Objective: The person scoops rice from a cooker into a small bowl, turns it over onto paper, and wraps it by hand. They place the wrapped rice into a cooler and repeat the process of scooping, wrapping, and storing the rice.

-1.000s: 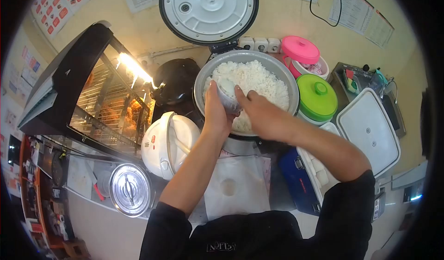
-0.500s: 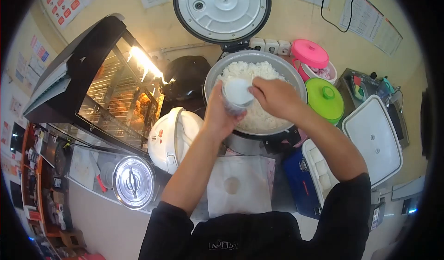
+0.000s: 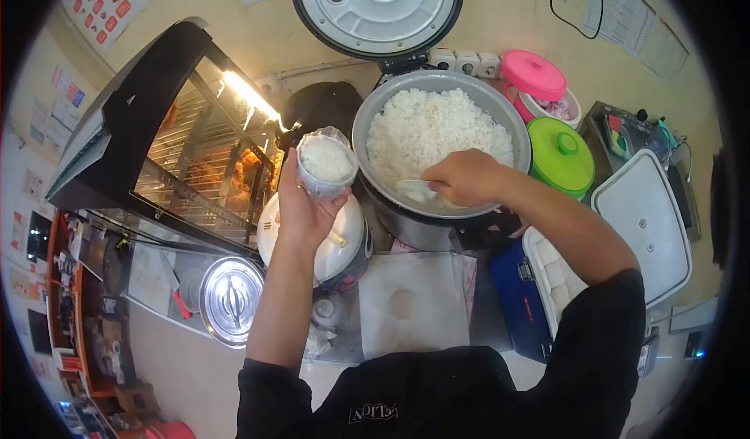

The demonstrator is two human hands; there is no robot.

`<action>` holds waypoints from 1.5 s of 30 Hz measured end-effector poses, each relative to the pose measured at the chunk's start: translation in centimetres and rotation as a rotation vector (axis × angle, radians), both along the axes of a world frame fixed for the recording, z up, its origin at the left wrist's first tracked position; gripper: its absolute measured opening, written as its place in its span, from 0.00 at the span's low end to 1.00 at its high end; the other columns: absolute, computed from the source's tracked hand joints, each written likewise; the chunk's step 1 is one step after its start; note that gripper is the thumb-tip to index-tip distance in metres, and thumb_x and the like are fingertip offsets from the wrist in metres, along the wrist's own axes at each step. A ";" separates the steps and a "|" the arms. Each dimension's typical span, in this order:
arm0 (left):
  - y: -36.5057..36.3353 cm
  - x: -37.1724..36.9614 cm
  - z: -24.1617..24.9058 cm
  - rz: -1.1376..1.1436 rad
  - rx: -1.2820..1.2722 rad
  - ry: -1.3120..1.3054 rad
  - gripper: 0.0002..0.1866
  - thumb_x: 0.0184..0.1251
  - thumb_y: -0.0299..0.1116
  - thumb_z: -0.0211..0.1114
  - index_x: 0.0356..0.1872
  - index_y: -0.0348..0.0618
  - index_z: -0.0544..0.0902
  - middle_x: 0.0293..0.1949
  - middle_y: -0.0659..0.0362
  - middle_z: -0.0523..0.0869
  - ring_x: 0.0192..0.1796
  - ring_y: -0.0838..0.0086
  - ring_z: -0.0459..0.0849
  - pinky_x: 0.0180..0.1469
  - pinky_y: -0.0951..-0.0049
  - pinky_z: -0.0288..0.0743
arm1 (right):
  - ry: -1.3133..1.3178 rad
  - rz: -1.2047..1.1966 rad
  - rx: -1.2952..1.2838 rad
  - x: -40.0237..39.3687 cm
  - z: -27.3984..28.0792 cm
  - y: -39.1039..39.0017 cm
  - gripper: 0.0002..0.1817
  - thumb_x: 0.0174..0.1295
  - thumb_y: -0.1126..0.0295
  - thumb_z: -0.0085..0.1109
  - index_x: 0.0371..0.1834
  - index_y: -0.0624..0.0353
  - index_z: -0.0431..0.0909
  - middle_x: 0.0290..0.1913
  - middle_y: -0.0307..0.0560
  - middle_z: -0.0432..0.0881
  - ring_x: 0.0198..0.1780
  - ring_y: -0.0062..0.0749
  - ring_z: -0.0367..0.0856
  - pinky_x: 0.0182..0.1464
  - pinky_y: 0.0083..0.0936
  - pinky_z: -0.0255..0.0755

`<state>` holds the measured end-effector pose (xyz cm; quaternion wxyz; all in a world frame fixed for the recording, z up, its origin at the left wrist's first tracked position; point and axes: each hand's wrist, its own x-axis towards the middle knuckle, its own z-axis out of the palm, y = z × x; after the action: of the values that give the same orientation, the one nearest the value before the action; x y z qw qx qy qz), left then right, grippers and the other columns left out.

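Note:
My left hand (image 3: 306,211) is closed around a plastic-lined cup (image 3: 326,165) filled with white rice, held over the small white rice cooker (image 3: 336,244). In my right hand (image 3: 467,176) is a white rice paddle (image 3: 418,188), its blade down at the near side of the large rice pot (image 3: 519,130). Loose cooked rice (image 3: 437,123) lies heaped in that pot. Its round lid (image 3: 383,9) stands raised behind. My fingers cover the paddle's handle.
A lit glass food warmer (image 3: 211,158) stands at the left. Right of the pot are a green-lidded tub (image 3: 558,162), a pink lid (image 3: 533,76) and an open blue cooler (image 3: 512,306). White wrapping paper (image 3: 414,322) lies in front, and a steel lid (image 3: 233,298) sits lower left.
The cup in my left hand has moved left, away from above the pot. My right hand has lowered the paddle from the cup's top into the rice at the pot's near side.

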<state>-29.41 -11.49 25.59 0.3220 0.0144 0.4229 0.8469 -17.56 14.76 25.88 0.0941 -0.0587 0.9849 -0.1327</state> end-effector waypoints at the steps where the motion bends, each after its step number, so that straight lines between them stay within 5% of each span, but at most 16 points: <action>1: 0.3 0.4 0.1 -0.010 0.008 0.014 0.28 0.79 0.63 0.47 0.59 0.51 0.78 0.52 0.57 0.85 0.46 0.66 0.84 0.40 0.66 0.76 | 0.029 0.012 -0.068 0.6 -0.3 1.5 0.12 0.71 0.62 0.54 0.47 0.53 0.84 0.40 0.54 0.87 0.44 0.49 0.86 0.49 0.44 0.77; 4: 1.8 1.8 0.4 -0.012 -0.021 0.017 0.29 0.81 0.63 0.43 0.57 0.49 0.79 0.46 0.58 0.86 0.38 0.68 0.83 0.33 0.69 0.71 | -0.059 0.006 -0.334 0.9 -2.3 5.4 0.12 0.72 0.64 0.55 0.48 0.59 0.84 0.38 0.51 0.86 0.40 0.41 0.85 0.48 0.39 0.76; 7: 3.5 1.9 -0.8 -0.080 -0.035 0.143 0.28 0.81 0.63 0.44 0.59 0.51 0.76 0.45 0.59 0.86 0.38 0.68 0.83 0.32 0.70 0.71 | -0.111 -0.285 -0.502 1.9 -0.1 5.7 0.13 0.74 0.67 0.55 0.52 0.65 0.81 0.36 0.51 0.85 0.38 0.34 0.81 0.46 0.32 0.75; 8: 4.2 1.9 -1.8 -0.066 -0.073 0.192 0.30 0.79 0.65 0.46 0.64 0.55 0.77 0.53 0.61 0.86 0.46 0.68 0.84 0.40 0.68 0.74 | 0.019 -0.323 -0.534 2.3 1.0 4.8 0.14 0.73 0.68 0.53 0.54 0.65 0.80 0.37 0.54 0.84 0.40 0.37 0.82 0.46 0.34 0.76; 10: 6.6 2.5 -2.7 -0.058 0.022 0.184 0.29 0.80 0.64 0.45 0.63 0.54 0.77 0.53 0.61 0.86 0.46 0.68 0.84 0.40 0.67 0.74 | 0.280 -0.400 -0.597 3.0 2.6 1.4 0.15 0.72 0.69 0.51 0.56 0.66 0.79 0.39 0.61 0.84 0.43 0.42 0.84 0.46 0.38 0.77; 12: 7.7 3.6 -2.7 -0.067 0.073 0.158 0.28 0.81 0.62 0.43 0.64 0.54 0.77 0.55 0.62 0.85 0.52 0.69 0.83 0.43 0.65 0.75 | 0.803 -0.181 -0.020 3.0 0.9 -1.6 0.22 0.70 0.74 0.51 0.66 0.66 0.72 0.44 0.59 0.82 0.43 0.43 0.85 0.46 0.39 0.80; 15: 9.2 5.4 -2.3 0.033 0.177 0.128 0.28 0.81 0.61 0.42 0.64 0.55 0.77 0.56 0.63 0.85 0.57 0.69 0.82 0.47 0.63 0.76 | 0.428 -0.223 0.105 5.8 3.0 -8.3 0.31 0.65 0.76 0.54 0.75 0.61 0.67 0.48 0.57 0.78 0.46 0.48 0.83 0.49 0.42 0.80; 22: 6.1 4.8 -1.3 -0.213 0.119 0.108 0.30 0.77 0.66 0.44 0.62 0.59 0.79 0.55 0.64 0.85 0.55 0.71 0.82 0.47 0.64 0.76 | 0.416 -0.226 0.183 8.2 8.5 -6.0 0.37 0.59 0.78 0.53 0.77 0.56 0.65 0.48 0.55 0.78 0.50 0.49 0.82 0.49 0.43 0.81; 31: 5.2 6.2 1.4 -0.084 0.023 -0.052 0.29 0.78 0.65 0.46 0.60 0.57 0.80 0.51 0.63 0.86 0.46 0.70 0.84 0.36 0.68 0.75 | 0.404 0.018 0.288 7.7 8.4 -6.8 0.36 0.58 0.76 0.56 0.75 0.55 0.69 0.48 0.53 0.78 0.49 0.50 0.81 0.45 0.43 0.80; 35: 3.6 5.1 -0.3 -0.258 0.246 -0.068 0.29 0.78 0.65 0.45 0.59 0.56 0.80 0.46 0.61 0.85 0.39 0.71 0.82 0.29 0.68 0.70 | 0.819 -0.140 -0.071 6.5 6.8 -4.1 0.16 0.69 0.73 0.54 0.57 0.60 0.83 0.43 0.57 0.86 0.43 0.46 0.85 0.43 0.40 0.79; 36: 3.3 5.2 -0.3 -0.265 0.262 -0.060 0.29 0.79 0.64 0.45 0.59 0.55 0.80 0.45 0.61 0.85 0.37 0.71 0.82 0.27 0.69 0.68 | 0.524 -0.373 -0.411 7.4 9.4 -5.4 0.13 0.76 0.66 0.54 0.44 0.66 0.84 0.29 0.53 0.84 0.33 0.34 0.83 0.42 0.33 0.76; 39: 3.1 6.2 -0.2 -0.263 0.248 0.030 0.29 0.80 0.63 0.43 0.62 0.52 0.78 0.46 0.59 0.86 0.37 0.70 0.83 0.27 0.70 0.70 | 0.385 -0.201 -0.604 6.1 4.5 -5.7 0.17 0.76 0.63 0.54 0.38 0.67 0.83 0.27 0.50 0.83 0.32 0.28 0.80 0.39 0.31 0.73; 43: 1.5 5.3 -1.2 -0.280 0.112 0.196 0.30 0.81 0.59 0.43 0.66 0.47 0.76 0.52 0.58 0.87 0.48 0.68 0.88 0.36 0.66 0.80 | 0.331 -0.176 -0.204 7.0 7.7 -6.9 0.18 0.76 0.62 0.55 0.34 0.67 0.81 0.29 0.51 0.84 0.30 0.32 0.80 0.38 0.33 0.74; 45: -0.3 5.8 -1.0 -0.275 0.158 0.206 0.29 0.82 0.57 0.43 0.68 0.46 0.75 0.56 0.57 0.86 0.55 0.66 0.87 0.46 0.63 0.82 | 0.300 -0.197 -0.451 8.3 10.0 -7.1 0.18 0.73 0.61 0.56 0.33 0.66 0.82 0.30 0.57 0.84 0.34 0.48 0.82 0.41 0.40 0.74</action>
<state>-23.57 -11.78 24.55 0.3875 0.1839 0.3801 0.8195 -9.27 7.64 35.85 -0.0817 -0.0014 0.9343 -0.3470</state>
